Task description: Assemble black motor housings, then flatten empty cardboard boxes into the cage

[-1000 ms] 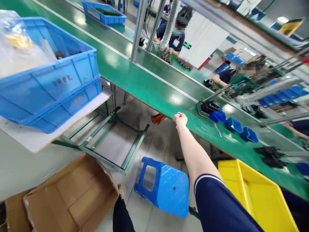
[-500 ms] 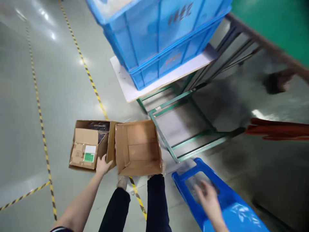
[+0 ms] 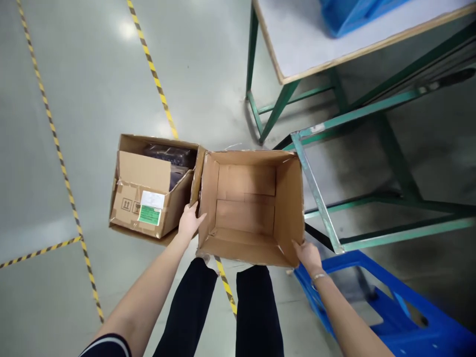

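Observation:
An open cardboard box [image 3: 245, 243] with nothing inside stands in front of my feet. My right hand [image 3: 308, 257] grips its right wall near the front corner, the thumb over the inside face. My left hand [image 3: 190, 221] is closed at its left rim, in the narrow gap beside a second box; the thumb lies over the rim and the other fingers are partly hidden. That second carton [image 3: 114, 208] stands against the first on the left. In it sit a smaller taped box [image 3: 130, 171] with a green and white label [image 3: 150, 214] and a dark plastic-wrapped item [image 3: 173, 154].
A green metal frame [image 3: 316, 183] borders the empty box on the right. A blue plastic stool-like piece [image 3: 386, 277] lies below it. A white-topped table [image 3: 305, 44] carries a blue crate [image 3: 353, 15]. Yellow-black tape [image 3: 152, 67] marks the floor.
My right hand has left the blue plastic piece and taken the empty box's right wall. My left hand has shifted from the left carton's rim to the empty box's left rim. The view has moved closer.

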A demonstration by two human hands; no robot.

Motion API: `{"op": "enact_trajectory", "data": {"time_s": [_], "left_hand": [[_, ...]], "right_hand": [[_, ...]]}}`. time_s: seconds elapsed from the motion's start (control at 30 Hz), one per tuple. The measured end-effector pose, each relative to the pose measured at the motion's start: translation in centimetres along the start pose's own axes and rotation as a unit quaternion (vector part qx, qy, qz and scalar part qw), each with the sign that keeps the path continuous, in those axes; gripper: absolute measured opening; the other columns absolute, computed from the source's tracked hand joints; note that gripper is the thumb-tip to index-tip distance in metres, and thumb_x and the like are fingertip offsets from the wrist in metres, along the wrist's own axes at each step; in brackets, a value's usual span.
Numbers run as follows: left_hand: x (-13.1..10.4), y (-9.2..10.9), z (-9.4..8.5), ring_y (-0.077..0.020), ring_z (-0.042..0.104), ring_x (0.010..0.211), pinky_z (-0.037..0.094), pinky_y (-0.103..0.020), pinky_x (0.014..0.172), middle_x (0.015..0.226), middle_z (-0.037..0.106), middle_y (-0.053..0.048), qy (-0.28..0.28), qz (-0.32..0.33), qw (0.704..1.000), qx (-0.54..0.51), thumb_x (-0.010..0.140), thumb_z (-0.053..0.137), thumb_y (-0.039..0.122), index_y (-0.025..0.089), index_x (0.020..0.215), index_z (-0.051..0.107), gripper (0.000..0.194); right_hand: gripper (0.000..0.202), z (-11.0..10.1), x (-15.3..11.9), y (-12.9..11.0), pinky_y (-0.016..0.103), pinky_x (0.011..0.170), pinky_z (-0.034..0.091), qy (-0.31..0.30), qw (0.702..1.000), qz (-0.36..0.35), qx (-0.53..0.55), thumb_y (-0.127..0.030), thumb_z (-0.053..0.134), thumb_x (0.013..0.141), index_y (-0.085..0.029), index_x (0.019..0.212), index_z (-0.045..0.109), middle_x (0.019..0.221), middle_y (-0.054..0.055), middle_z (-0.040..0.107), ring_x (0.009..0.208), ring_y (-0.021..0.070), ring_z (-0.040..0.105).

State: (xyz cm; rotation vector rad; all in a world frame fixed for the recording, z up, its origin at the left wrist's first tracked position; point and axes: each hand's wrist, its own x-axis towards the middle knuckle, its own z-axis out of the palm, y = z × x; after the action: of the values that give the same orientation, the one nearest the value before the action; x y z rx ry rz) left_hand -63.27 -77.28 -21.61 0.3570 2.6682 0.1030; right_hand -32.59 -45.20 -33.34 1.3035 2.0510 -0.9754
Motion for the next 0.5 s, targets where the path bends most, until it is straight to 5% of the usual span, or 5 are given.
{"op": "enact_trajectory", "data": {"time_s": [0.13,0.27,0.4,0.5], "left_hand": [[-0.3,0.0,-0.9,-0.0251,0.067,0.103,0.052,-0.031,0.093,0.119,0.059,-0.015,-0.015,0.006,1.0,-0.006,0.086,0.065,0.046,0.013,0.131,0.059,0.057],[0.2,-0.1,-1.4,-0.0274,0.068,0.097,0.052,-0.033,0.089,0.106,0.067,-0.018,-0.036,-0.009,0.999,0.007,0.091,0.058,0.031,0.007,0.107,0.068,0.031],[1.0,-0.3,-1.9,-0.0245,0.069,0.099,0.051,-0.027,0.087,0.106,0.073,-0.014,-0.064,-0.001,0.998,0.022,0.091,0.058,0.024,0.012,0.107,0.069,0.023],[0.6,-0.9,-3.8,-0.0254,0.069,0.104,0.05,-0.027,0.088,0.107,0.074,-0.014,-0.072,-0.005,0.996,0.045,0.093,0.053,0.027,0.013,0.107,0.07,0.026]], "right_hand": [[0.035,-2.5,-5.7,0.4,0.032,0.071,0.049,-0.043,0.997,-0.036,-0.045,-0.04,0.053,0.093,-0.01,0.084,0.068,0.089,0.023,0.073,0.093,0.0351,0.071],[0.03,-1.3,-11.4,-0.3,0.029,0.072,0.051,-0.036,0.997,-0.05,-0.052,-0.032,0.049,0.096,-0.01,0.09,0.067,0.091,0.022,0.073,0.093,0.031,0.072],[0.032,0.3,-14.3,-1.8,0.03,0.078,0.052,-0.009,0.999,-0.044,-0.028,-0.03,0.044,0.099,-0.005,0.104,0.064,0.103,0.023,0.072,0.096,0.0304,0.072],[0.037,-0.6,-15.3,-3.4,0.033,0.081,0.052,-0.016,0.999,-0.029,-0.017,-0.03,0.041,0.1,-0.003,0.107,0.065,0.102,0.024,0.072,0.098,0.0318,0.071]]}}
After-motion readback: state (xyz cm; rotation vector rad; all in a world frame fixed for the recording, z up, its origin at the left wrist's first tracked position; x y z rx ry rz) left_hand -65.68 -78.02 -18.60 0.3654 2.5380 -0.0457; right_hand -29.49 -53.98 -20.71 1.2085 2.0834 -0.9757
